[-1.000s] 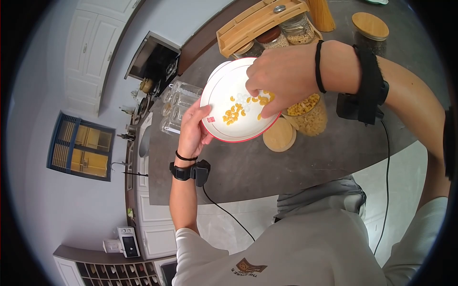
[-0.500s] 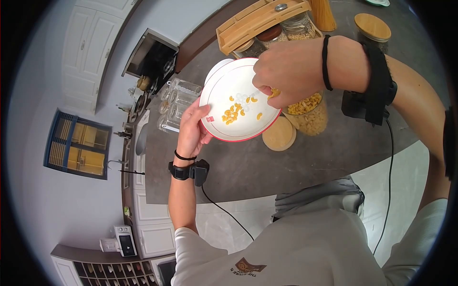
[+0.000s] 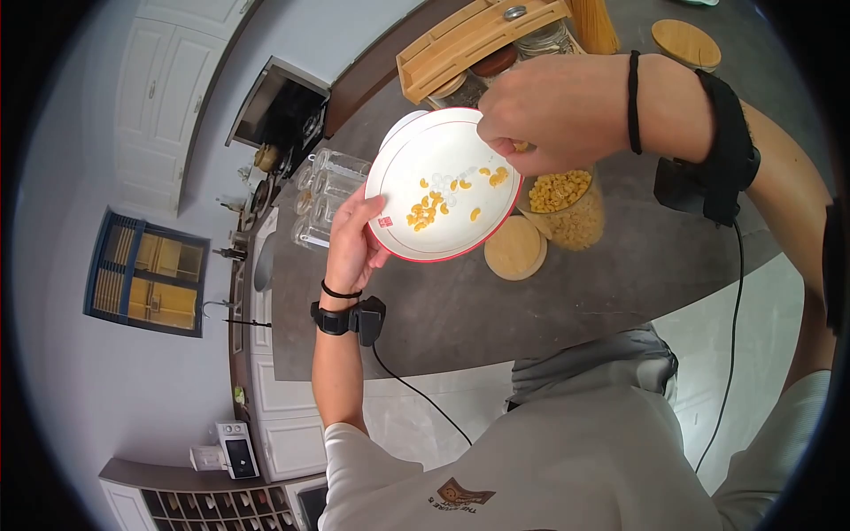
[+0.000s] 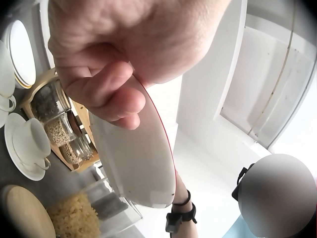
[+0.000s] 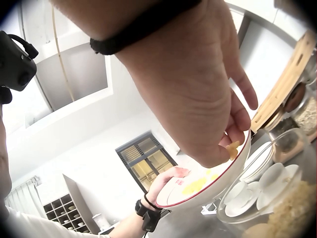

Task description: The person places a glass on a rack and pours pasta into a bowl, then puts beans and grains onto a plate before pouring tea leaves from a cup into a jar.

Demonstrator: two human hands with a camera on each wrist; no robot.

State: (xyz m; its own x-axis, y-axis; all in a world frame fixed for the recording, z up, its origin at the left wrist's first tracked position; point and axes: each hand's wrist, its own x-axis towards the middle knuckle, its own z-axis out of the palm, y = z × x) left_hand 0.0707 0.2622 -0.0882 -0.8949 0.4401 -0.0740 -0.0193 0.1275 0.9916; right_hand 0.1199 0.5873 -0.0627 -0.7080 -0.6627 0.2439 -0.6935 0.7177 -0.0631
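Note:
My left hand (image 3: 351,234) grips a white plate with a red rim (image 3: 416,146), thumb on its upper face and fingers curled underneath. Yellow elbow macaroni (image 3: 423,212) lies scattered on the plate, along with a few clear round pieces (image 3: 436,181). Over the plate's right rim, my right hand (image 3: 558,111) pinches some macaroni (image 5: 233,149) between thumb and fingers. Just right of the plate stands a lidless clear jar (image 3: 580,232) holding macaroni. A round wooden lid (image 3: 513,250) lies on the table against that jar.
Behind the plate, a wooden rack (image 3: 482,49) holds lidded jars of grain. Clear glass jars (image 3: 336,190) stand to the left. White cups (image 4: 32,141) on saucers sit beyond the plate. Dry spaghetti (image 3: 595,26) and a wooden-lidded jar (image 3: 686,46) are at the back right.
My right hand has drawn back to the right and up from the plate's middle, pinching macaroni. A few pieces now show near the plate's right rim. My left hand keeps the plate nearly still.

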